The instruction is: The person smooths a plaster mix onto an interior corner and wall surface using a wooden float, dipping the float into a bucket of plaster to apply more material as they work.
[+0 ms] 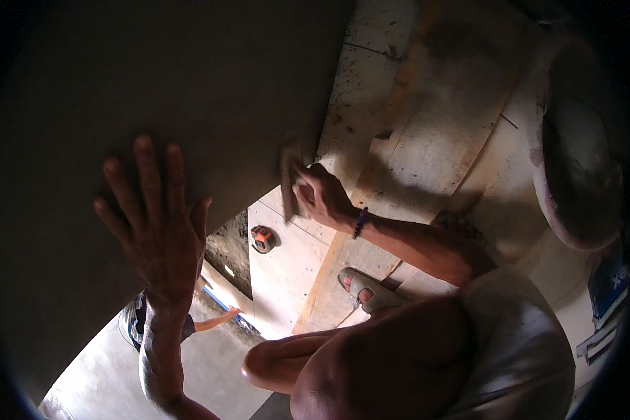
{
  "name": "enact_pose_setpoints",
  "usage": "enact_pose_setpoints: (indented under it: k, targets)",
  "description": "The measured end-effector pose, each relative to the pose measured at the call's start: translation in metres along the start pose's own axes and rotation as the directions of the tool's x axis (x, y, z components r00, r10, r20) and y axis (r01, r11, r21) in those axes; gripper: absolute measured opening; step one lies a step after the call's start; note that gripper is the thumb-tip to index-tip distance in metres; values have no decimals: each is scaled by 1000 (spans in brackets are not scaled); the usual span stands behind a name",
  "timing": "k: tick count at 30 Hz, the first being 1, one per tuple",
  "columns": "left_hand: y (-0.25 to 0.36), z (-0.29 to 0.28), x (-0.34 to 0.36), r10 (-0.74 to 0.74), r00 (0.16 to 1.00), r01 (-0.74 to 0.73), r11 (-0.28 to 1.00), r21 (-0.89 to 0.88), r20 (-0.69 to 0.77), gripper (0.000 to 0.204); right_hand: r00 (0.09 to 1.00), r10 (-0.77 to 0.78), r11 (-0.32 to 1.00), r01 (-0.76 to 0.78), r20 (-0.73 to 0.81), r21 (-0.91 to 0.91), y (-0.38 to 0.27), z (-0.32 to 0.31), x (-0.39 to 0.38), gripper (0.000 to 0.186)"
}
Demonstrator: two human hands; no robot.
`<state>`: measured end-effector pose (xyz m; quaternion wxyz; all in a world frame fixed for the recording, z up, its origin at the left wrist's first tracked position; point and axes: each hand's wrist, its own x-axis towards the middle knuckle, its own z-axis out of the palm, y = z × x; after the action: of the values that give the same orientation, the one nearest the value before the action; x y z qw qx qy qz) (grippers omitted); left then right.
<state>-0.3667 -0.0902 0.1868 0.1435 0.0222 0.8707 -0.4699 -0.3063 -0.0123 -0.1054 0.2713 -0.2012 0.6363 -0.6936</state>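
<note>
A broad, dark, smooth surface (pixel 210 77) fills the upper left, ending in a straight edge near the middle. My left hand (pixel 157 238) lies flat on it, fingers spread and pointing up, holding nothing. At the surface's lower right corner, my right hand (pixel 322 196) is closed round a flat, greyish, trowel-like tool (pixel 287 185). The tool stands on edge along the corner and looks slightly blurred; its grip is hidden by my fingers. A dark beaded bracelet (pixel 360 222) circles my right wrist.
Below are pale, stained boards (pixel 427 133) with an orange and black tape measure (pixel 262 239) on them. My sandalled foot (pixel 362 288) rests there. A large round tub (pixel 577 234) stands at right, above a blue package (pixel 607 280). Another person's arm (pixel 217 321) reaches in at lower left.
</note>
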Motion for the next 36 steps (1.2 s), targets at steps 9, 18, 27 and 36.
enact_pose_setpoints:
  k: [9, 18, 27, 36]
  targets:
    - [2, 0, -1, -7, 1000, 7, 1000, -19, -15, 94, 940, -84, 989, 118, -330, 85, 23, -115, 123, 47]
    - [20, 6, 5, 28, 999, -26, 997, -72, 27, 88, 999, -18, 999, 17, -36, -41, -2, -10, 1, 49]
    - [90, 53, 47, 281, 955, -259, 946, -192, 94, 80, 976, 139, 988, -126, -169, 86, -4, -107, -9, 49]
    - [128, 76, 79, 345, 936, -341, 938, -67, 70, 79, 952, 67, 995, -42, -298, 88, 4, -129, 12, 46]
